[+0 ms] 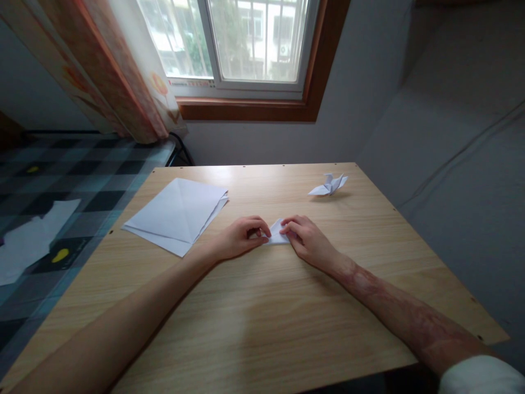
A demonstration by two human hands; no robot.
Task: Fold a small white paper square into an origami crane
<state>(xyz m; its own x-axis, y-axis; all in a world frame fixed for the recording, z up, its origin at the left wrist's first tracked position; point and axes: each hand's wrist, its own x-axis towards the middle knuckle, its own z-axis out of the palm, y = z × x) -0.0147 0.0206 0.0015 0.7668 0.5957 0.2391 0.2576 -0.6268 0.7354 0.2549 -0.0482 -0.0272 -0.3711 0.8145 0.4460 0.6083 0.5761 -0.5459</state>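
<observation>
A small folded piece of white paper (277, 235) lies on the wooden table between my two hands, its top coming to a point. My left hand (243, 236) has its thumb and fingers closed on the paper's left corner. On the other side, the curled fingers of my right hand (305, 236) grip the right part and cover it. Farther back on the right stands a folded white paper crane (329, 185), apart from both hands.
Several square sheets of white paper (176, 210) lie stacked at the table's left. The table (254, 312) meets the wall at the right. Beyond its left edge is a checked bed (102, 191) with torn white paper (36, 235) on it. A window (258, 44) is behind.
</observation>
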